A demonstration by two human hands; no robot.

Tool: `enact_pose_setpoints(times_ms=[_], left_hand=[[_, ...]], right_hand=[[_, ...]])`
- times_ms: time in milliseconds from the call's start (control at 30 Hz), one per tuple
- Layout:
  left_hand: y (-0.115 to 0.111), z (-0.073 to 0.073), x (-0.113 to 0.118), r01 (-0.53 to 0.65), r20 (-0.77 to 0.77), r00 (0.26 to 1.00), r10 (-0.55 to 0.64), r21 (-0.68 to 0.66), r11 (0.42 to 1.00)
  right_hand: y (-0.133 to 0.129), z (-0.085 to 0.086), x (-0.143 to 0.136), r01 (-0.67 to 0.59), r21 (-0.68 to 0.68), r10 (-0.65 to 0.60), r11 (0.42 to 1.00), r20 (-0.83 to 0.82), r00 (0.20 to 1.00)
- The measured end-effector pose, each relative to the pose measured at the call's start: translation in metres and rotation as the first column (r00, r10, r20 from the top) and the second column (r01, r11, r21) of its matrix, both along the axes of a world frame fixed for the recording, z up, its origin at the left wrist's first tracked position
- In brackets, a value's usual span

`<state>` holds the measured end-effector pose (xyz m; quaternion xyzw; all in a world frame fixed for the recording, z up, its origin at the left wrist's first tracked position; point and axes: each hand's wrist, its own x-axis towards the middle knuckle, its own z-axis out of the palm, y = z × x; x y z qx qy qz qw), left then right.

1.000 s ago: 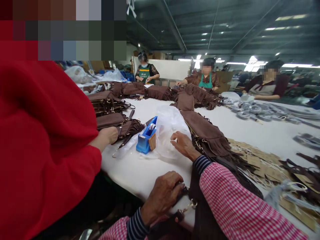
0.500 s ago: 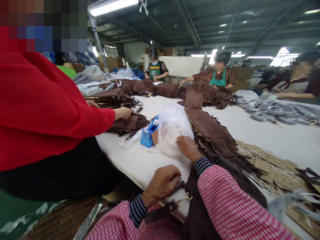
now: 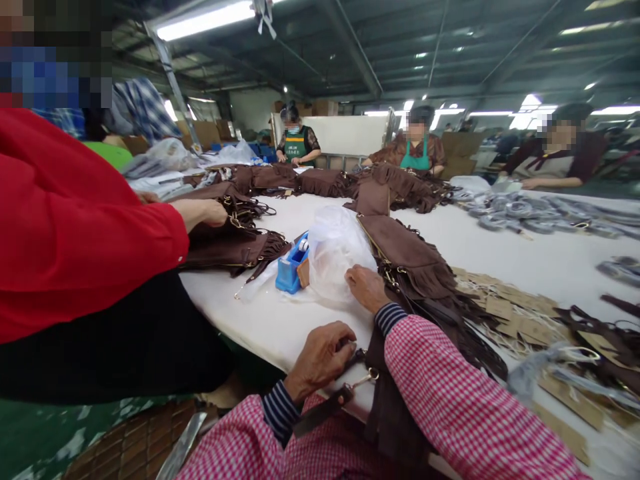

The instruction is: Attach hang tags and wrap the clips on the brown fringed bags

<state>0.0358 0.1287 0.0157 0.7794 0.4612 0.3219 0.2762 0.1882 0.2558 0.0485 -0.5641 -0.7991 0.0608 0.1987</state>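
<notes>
We are looking down at a brown fringed bag (image 3: 400, 400) that is hanging over the near edge of the white tabletop (image 3: 260, 327), its long axis running away from us toward the far right, its upper part lying on the tabletop and its lower part dropping toward our lap. Its dark strap (image 3: 325, 408) is pointing toward the lower left, joined to the bag by a small metal clasp (image 3: 364, 380). We are not finding any brand, label or writing that we can read; the tan paper tags (image 3: 505, 313) scattered to the right are too small to make out. Our left hand (image 3: 323, 357) is curling closed at the tabletop edge, pinching the strap end by the clasp. Our right hand (image 3: 367, 287) is resting on the tabletop with its fingers loosely bent, touching the lower edge of a clear plastic bag (image 3: 335, 250); we cannot tell whether it is actually gripping the plastic. Just left of that plastic a blue tape dispenser (image 3: 293, 267) is standing. Beside us a person in a red sleeve (image 3: 85, 227) is reaching a hand (image 3: 207, 212) onto a stack of more brown bags (image 3: 235, 243). Further brown fringed bags (image 3: 415, 257) are lying along the middle of the tabletop, and other people are sitting at its far side.
</notes>
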Motion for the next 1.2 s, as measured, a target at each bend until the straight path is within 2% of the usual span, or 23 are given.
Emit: enact_pose_setpoints(times_ms=[200, 300, 367, 433, 500, 600, 667, 700, 767, 800, 833, 867, 900, 967, 1033, 1133, 1200], left_hand=[[-0.001, -0.002, -0.003, -0.004, 0.079, 0.997, 0.003, 0.015, 1.0], [-0.002, -0.005, -0.008, -0.138, 0.191, 0.975, 0.118, 0.099, 0.985], [-0.003, -0.001, -0.011, -0.265, 0.283, 0.937, 0.205, 0.195, 0.944], [-0.009, 0.01, -0.014, -0.347, 0.322, 0.915, 0.243, 0.32, 0.882], [-0.02, 0.025, -0.016, -0.338, 0.258, 0.935, 0.243, 0.445, 0.829], [-0.044, 0.044, -0.018, -0.257, 0.067, 0.962, 0.264, 0.546, 0.797], [-0.064, 0.046, -0.02, -0.223, -0.007, 0.962, 0.273, 0.557, 0.8], [-0.074, 0.045, -0.022, -0.213, -0.009, 0.966, 0.258, 0.537, 0.816], [-0.095, 0.04, -0.025, -0.142, 0.033, 0.989, 0.141, 0.394, 0.908], [-0.105, 0.037, -0.027, -0.063, 0.076, 0.996, 0.046, 0.248, 0.967], [-0.114, 0.034, -0.027, 0.036, 0.147, 0.988, -0.044, 0.059, 0.998], [-0.123, 0.033, -0.027, 0.138, 0.241, 0.965, -0.102, -0.14, 0.98], [-0.13, 0.031, -0.026, 0.227, 0.34, 0.934, -0.113, -0.315, 0.922], [-0.143, 0.029, -0.021, 0.317, 0.484, 0.875, -0.026, -0.532, 0.785], [-0.15, 0.025, -0.013, 0.308, 0.536, 0.839, 0.093, -0.61, 0.73], [-0.153, 0.016, -0.003, 0.236, 0.531, 0.818, 0.221, -0.66, 0.713], [-0.152, 0.012, 0.0, 0.207, 0.537, 0.798, 0.274, -0.671, 0.712]], right_hand=[[-0.002, 0.035, 0.017, 0.045, 0.085, -0.017, 0.995, -0.309, 0.951], [-0.021, 0.05, 0.022, 0.027, 0.045, -0.005, 0.999, -0.431, 0.902], [-0.044, 0.056, 0.023, -0.018, -0.051, -0.015, 0.999, -0.575, 0.818], [-0.075, 0.058, 0.022, -0.11, -0.188, -0.065, 0.976, -0.735, 0.675], [-0.109, 0.057, 0.021, -0.186, -0.306, -0.155, 0.934, -0.814, 0.559], [-0.158, 0.049, 0.019, -0.189, -0.41, -0.261, 0.892, -0.81, 0.525], [-0.189, 0.041, 0.018, -0.176, -0.45, -0.319, 0.875, -0.811, 0.49], [-0.203, 0.037, 0.018, -0.168, -0.468, -0.348, 0.868, -0.812, 0.468], [-0.229, 0.028, 0.017, -0.16, -0.511, -0.409, 0.844, -0.808, 0.425], [-0.241, 0.023, 0.016, -0.158, -0.532, -0.437, 0.832, -0.803, 0.406], [-0.251, 0.018, 0.015, -0.155, -0.549, -0.46, 0.822, -0.798, 0.389], [-0.26, 0.014, 0.014, -0.146, -0.56, -0.479, 0.815, -0.794, 0.373], [-0.268, 0.009, 0.013, -0.132, -0.568, -0.497, 0.812, -0.793, 0.353], [-0.279, -0.001, 0.011, -0.093, -0.574, -0.524, 0.814, -0.794, 0.309], [-0.285, -0.009, 0.011, -0.058, -0.574, -0.54, 0.817, -0.796, 0.273], [-0.288, -0.018, 0.014, -0.069, -0.57, -0.539, 0.819, -0.805, 0.247], [-0.289, -0.019, 0.017, -0.132, -0.558, -0.523, 0.819, -0.821, 0.229]])
